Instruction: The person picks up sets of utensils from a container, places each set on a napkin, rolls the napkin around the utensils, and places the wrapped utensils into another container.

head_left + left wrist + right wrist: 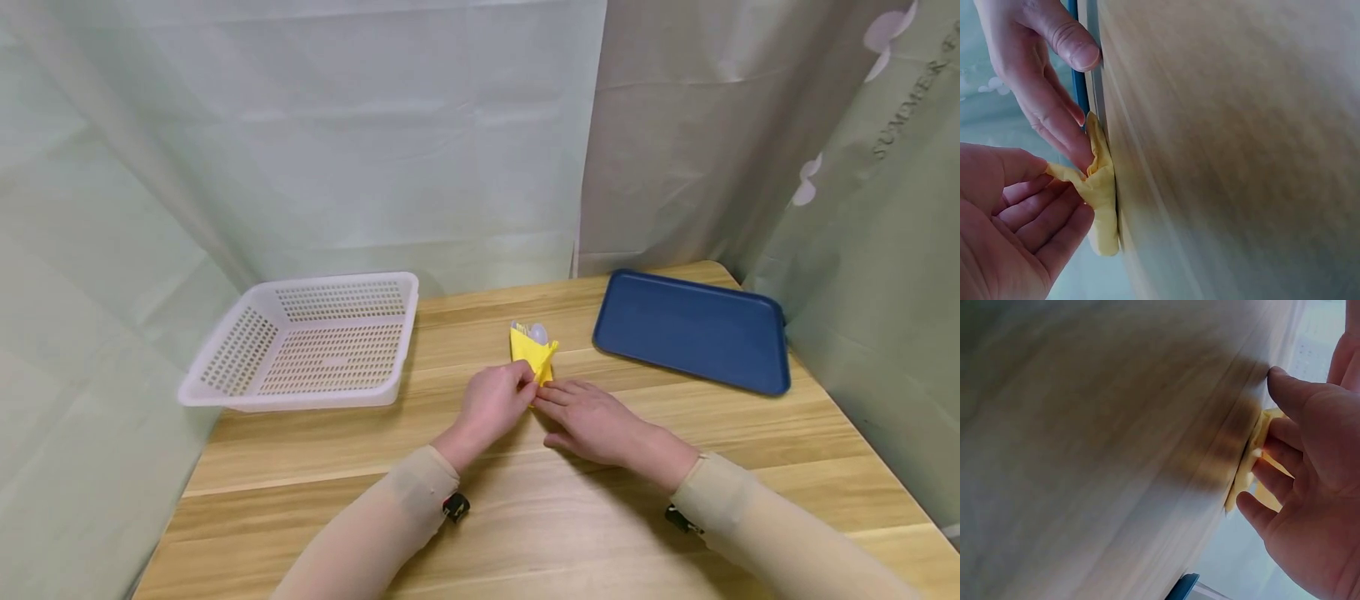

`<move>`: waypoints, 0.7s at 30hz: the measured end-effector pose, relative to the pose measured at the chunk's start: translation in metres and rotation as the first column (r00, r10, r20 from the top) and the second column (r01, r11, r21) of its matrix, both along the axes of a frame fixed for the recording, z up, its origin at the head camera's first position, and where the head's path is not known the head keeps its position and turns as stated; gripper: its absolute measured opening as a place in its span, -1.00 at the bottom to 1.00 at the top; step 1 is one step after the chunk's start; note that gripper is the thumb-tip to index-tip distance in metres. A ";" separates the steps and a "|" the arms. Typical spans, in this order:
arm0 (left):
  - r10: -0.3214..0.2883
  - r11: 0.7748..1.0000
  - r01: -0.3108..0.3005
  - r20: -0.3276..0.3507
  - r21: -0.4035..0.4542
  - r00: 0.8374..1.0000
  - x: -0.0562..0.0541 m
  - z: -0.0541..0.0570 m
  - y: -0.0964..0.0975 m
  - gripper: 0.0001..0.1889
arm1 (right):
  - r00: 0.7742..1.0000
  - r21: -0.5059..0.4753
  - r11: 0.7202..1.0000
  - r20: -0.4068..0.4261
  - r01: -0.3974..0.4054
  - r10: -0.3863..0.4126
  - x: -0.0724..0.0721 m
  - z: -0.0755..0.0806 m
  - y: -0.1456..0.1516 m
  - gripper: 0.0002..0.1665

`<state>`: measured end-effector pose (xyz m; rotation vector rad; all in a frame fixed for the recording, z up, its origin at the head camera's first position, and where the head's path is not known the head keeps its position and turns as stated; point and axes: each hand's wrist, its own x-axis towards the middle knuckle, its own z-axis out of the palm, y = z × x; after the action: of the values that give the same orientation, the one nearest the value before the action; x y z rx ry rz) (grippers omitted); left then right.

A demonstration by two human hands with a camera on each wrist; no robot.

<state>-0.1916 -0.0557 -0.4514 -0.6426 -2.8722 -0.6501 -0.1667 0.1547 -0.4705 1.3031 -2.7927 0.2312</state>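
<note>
A yellow napkin point(531, 350) lies on the wooden table, wrapped about a fork point(519, 327) and a clear plastic spoon point(538, 333) whose heads stick out at the far end. My left hand point(495, 398) pinches a twisted end of the napkin between thumb and forefinger, as the left wrist view shows at the yellow cloth point(1100, 194). My right hand point(596, 421) rests on the near part of the napkin with its fingers extended. In the right wrist view its fingertips press the napkin point(1247, 465) against the table. The cutlery handles are hidden.
A white perforated plastic basket point(405, 350) stands at the left of the table point(480, 517). A blue rectangular tray point(693, 333) lies at the back right. Pale curtains point(360, 142) hang behind and at both sides.
</note>
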 end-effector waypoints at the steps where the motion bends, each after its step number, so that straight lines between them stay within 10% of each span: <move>1: 0.002 1.000 -0.002 0.005 -0.004 1.000 0.000 0.000 0.000 -0.88 | 1.000 0.001 1.000 0.001 0.001 -0.001 0.000 0.000 0.000 -0.20; 21: -0.127 0.984 0.131 0.036 -0.123 0.991 0.002 -0.001 -0.006 -0.78 | 0.999 -0.046 0.999 0.047 -0.021 0.023 0.005 0.005 0.010 -0.25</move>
<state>-0.1891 -0.0620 -0.4527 -0.8499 -2.9347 -0.5008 -0.1613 0.1651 -0.4653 1.3368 -2.7952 0.3284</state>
